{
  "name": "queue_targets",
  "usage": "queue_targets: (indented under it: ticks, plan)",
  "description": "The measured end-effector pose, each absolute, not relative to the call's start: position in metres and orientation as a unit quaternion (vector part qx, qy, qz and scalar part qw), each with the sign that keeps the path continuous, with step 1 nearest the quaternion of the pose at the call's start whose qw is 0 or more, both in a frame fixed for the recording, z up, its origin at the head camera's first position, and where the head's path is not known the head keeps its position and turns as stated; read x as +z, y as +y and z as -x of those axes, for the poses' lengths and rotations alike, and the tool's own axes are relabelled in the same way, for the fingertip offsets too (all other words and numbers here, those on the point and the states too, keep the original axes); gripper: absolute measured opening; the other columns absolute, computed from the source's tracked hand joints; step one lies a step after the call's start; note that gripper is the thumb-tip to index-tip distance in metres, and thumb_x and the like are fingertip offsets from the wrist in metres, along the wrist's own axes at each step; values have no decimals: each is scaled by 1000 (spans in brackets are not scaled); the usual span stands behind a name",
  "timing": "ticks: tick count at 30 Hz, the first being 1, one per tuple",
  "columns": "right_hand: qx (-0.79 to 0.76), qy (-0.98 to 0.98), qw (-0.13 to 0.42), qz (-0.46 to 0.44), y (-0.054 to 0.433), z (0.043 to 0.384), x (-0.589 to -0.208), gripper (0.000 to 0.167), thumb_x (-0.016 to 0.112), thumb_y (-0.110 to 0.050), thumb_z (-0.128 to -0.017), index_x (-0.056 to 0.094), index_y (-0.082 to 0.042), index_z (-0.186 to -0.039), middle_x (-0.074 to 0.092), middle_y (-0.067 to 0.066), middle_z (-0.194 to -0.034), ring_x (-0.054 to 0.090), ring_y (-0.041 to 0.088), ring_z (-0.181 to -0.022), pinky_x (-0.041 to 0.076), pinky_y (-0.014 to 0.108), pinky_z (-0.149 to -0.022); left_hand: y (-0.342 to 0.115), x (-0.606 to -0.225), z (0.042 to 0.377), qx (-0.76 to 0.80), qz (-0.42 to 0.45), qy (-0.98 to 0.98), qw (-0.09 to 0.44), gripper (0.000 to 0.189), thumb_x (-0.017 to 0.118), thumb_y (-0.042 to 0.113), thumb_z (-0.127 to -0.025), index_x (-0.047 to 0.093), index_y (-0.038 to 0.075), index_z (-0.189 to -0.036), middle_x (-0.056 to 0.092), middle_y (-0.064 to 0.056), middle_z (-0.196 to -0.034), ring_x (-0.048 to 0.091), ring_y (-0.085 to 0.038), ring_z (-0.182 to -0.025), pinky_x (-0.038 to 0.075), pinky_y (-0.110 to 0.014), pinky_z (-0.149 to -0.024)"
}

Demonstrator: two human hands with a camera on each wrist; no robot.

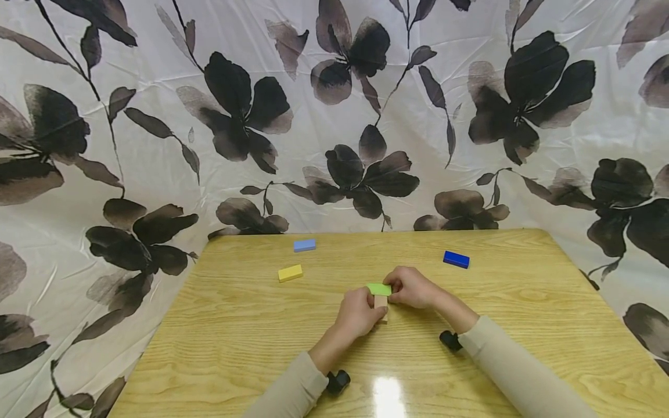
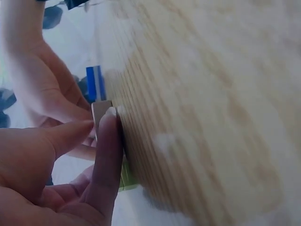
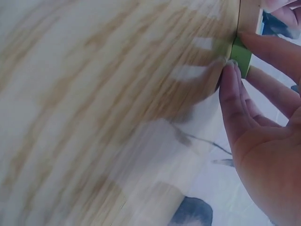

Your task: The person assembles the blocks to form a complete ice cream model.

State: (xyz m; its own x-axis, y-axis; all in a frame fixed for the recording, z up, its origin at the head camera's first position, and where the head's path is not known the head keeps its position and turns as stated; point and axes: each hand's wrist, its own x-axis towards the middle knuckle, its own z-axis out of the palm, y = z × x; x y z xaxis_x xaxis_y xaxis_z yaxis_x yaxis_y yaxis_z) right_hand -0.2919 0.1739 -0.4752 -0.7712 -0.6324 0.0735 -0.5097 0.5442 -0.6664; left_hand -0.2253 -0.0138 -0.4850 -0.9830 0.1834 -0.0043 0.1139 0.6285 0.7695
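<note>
A white cloth printed with dark grey-brown flowers (image 1: 324,125) hangs behind a yellowish wood-grain surface (image 1: 235,337). Over it reach the person's left hand (image 1: 357,313) and right hand (image 1: 416,288). The left grip is narrow, thumb and finger pinching a plain tan wooden block (image 1: 381,302) near the middle of the surface. The right grip pinches the right end of a bright green block (image 1: 378,288), which lies crosswise against the tan block's far end. Farther back sit rectangular blocks: dark blue (image 1: 456,259) at right, yellow (image 1: 290,273) and light blue (image 1: 304,245) at left.
</note>
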Motion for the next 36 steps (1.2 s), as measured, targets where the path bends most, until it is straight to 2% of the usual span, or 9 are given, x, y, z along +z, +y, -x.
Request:
queue_targets:
  ticks: [5, 9, 12, 20, 36]
  plan:
    - [-350, 872, 100, 328, 175, 291, -475, 24, 75, 7, -86, 75, 3, -109, 66, 9, -88, 60, 14, -73, 49, 24, -66, -17, -484, 224, 492, -71, 864, 82, 21, 74, 3, -93, 55, 1, -85, 61, -9, -61, 68, -20, -51, 55, -26, -47]
    - [-354, 868, 106, 331, 175, 292, -476, 25, 74, 6, -86, 74, 4, -111, 66, 9, -88, 60, 13, -72, 50, 24, -66, -19, -485, 222, 498, -75, 859, 92, 21, 77, 4, -91, 56, -2, -89, 64, -10, -62, 69, -21, -53, 53, -26, -47]
    - [-354, 868, 105, 332, 173, 292, -477, 24, 74, 5, -87, 75, 3, -111, 65, 10, -87, 58, 13, -73, 48, 24, -66, -21, -484, 221, 500, -76, 857, 97, 29, 83, 7, -85, 58, -4, -92, 67, -11, -62, 69, -22, -53, 49, -24, -45]
    - [-351, 869, 103, 334, 173, 294, -477, 23, 74, 5, -86, 74, 3, -109, 65, 10, -87, 58, 12, -73, 48, 24, -66, -21, -484, 222, 467, -91, 875, 91, 37, 93, 13, -76, 60, 1, -89, 60, 0, -61, 51, -8, -50, 39, -22, -46]
    - [-347, 870, 94, 337, 177, 294, -476, 26, 73, 7, -84, 74, 3, -109, 63, 10, -88, 57, 14, -77, 49, 24, -68, -26, -483, 224, 435, -120, 888, 88, 35, 91, 14, -78, 64, 1, -97, 58, -2, -72, 50, -12, -59, 41, -23, -52]
